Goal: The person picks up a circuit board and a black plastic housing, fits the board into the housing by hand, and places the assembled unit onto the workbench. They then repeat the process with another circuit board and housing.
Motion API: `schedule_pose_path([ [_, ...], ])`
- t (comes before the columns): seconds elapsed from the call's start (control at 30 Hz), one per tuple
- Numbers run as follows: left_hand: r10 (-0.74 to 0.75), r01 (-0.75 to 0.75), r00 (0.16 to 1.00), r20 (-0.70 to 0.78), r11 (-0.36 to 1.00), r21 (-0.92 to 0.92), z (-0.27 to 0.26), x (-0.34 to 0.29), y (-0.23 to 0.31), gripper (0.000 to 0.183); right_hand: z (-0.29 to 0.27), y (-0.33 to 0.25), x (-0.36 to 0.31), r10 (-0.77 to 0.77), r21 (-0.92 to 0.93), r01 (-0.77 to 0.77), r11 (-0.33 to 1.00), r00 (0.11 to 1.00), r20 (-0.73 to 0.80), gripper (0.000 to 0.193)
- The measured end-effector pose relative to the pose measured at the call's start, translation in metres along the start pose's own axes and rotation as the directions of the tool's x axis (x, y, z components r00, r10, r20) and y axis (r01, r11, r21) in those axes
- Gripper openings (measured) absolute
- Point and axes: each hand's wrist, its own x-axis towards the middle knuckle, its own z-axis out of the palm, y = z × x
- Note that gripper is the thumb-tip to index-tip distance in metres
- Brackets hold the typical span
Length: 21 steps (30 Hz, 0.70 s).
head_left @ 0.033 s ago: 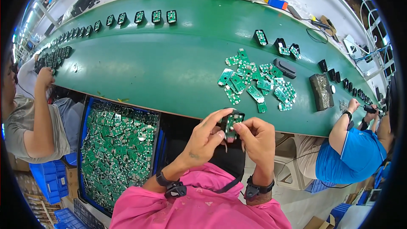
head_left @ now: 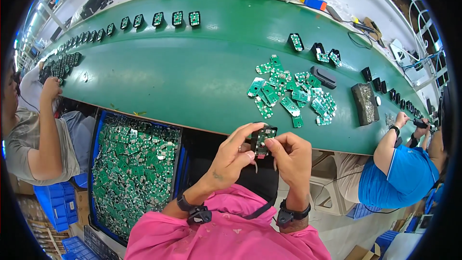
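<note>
Circuit board (head_left: 263, 139), green and thick with small parts, lies in a black housing (head_left: 254, 139) held between the 2 hands, just off the near edge of the green worktop (head_left: 168, 77). Grip, left hand (head_left: 231, 156): closed on the housing, index finger along the top, thumb low at the left side. Grip, right hand (head_left: 291, 156): closed at the right side of the same housing, thumb set against the board face, other fingers curled and partly hidden.

Change against the preceding frame: very slight. Both hands keep practically the same place; the unit seems turned a little, its face looks darker, and the pink piece (head_left: 261, 155) at the lower end shows more clearly. Reading: a small adjustment within the hold, with board and housing kept together. Whether the board sits fully home cannot be told; fingers cover part of the edge.

Surroundings: loose pile of boards (head_left: 291, 89) ahead on the worktop, a dark cover (head_left: 323, 78) beside it; 3 board-bearing housings (head_left: 295, 42) beyond. Further left, a row of filled housings (head_left: 177, 18). Below the worktop edge, left of the hands, a blue-edged crate (head_left: 99, 126) full of boards
</note>
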Motion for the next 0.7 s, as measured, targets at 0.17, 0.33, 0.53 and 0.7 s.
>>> schedule_pose_path([
  [0.17,0.017,0.003,0.981,-0.195,0.995,0.102,0.007,0.002,-0.005,0.039,0.017,0.001,-0.001,-0.156,-0.19,0.126,0.974,0.976,-0.152,0.021],
  [0.33,-0.03,0.04,0.949,-0.314,0.999,0.026,0.015,0.006,-0.011,0.036,0.028,0.006,0.0,-0.21,-0.241,0.169,0.956,0.965,-0.159,0.02],
  [0.53,0.013,0.004,0.962,-0.271,0.998,0.064,0.014,0.011,-0.012,0.035,0.034,0.01,-0.005,-0.168,-0.233,0.137,0.963,0.979,-0.117,0.03],
  [0.7,-0.126,0.113,0.97,-0.206,0.991,-0.076,0.009,0.016,-0.001,0.034,0.028,0.015,0.002,-0.348,-0.443,0.281,0.851,0.935,-0.075,0.028],
])
